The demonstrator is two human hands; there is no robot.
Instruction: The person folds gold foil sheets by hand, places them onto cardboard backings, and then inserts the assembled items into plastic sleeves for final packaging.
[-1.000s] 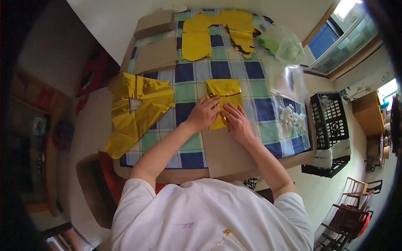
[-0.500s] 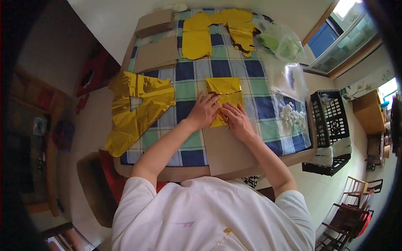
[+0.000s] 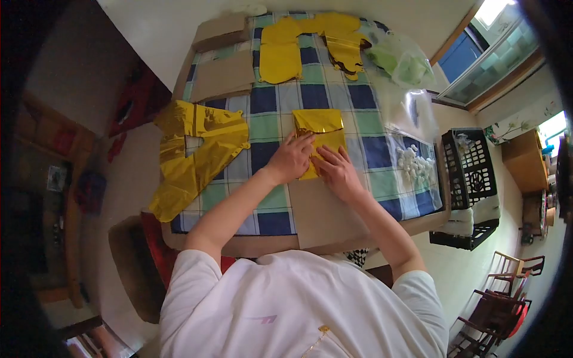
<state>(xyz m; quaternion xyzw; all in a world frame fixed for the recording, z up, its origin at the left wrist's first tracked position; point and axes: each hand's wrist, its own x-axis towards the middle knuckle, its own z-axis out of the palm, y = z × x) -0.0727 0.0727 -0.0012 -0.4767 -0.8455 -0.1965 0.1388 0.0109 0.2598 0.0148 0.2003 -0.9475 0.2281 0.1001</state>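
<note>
A gold foil balloon, flat and folded into a small rectangle [image 3: 327,122], lies on the table in front of me, its upper end turned over. My left hand [image 3: 290,159] rests on its left edge, fingers stretched over the foil. From the lower right, my right hand [image 3: 338,172] lies on the same foil, its fingers extended and a little apart. The two hands nearly meet, and part of the foil under them is hidden. Beneath the hands, a sheet of brown cardboard [image 3: 325,212] runs to the table's near edge.
A flat A-shaped gold foil balloon [image 3: 224,134] overhangs the left side of the checked cloth [image 3: 268,206]. More gold foil [image 3: 280,56] lies at the back. Cardboard pieces [image 3: 224,74] are at the back left. White bits [image 3: 416,167] and clear plastic are at right, beside a black crate [image 3: 468,170].
Both hands stay on the folded foil, with only slight finger movement; the right fingers have shifted a little. The other things have not visibly moved.
</note>
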